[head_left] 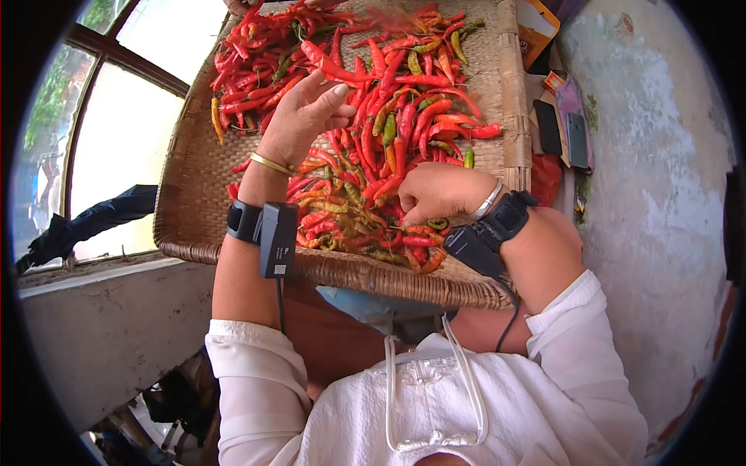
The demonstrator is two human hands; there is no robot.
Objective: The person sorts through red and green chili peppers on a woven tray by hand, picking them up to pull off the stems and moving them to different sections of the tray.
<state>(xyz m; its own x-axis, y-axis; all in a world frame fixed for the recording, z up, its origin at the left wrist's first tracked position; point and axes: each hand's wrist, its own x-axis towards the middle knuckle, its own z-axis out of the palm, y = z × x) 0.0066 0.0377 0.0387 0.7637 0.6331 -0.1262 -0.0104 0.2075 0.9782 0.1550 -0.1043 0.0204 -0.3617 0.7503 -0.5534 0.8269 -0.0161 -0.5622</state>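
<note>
A heap of chili peppers, mostly red with some green and orange-yellow ones, lies in a woven basket tray. My left hand is over the left middle of the heap, its thumb and index finger apart. Its index fingertip is right by a long red chili pepper. Low on the right side of the heap, my right hand bends down among smaller, wrinkled chili peppers. Its fingers are curled inward and their tips are hidden, so I cannot tell what they hold.
At the tray's far edge show parts of another person's hand. A window and a folded dark umbrella are on the left. Two phones lie beside the tray at right, along a worn wall.
</note>
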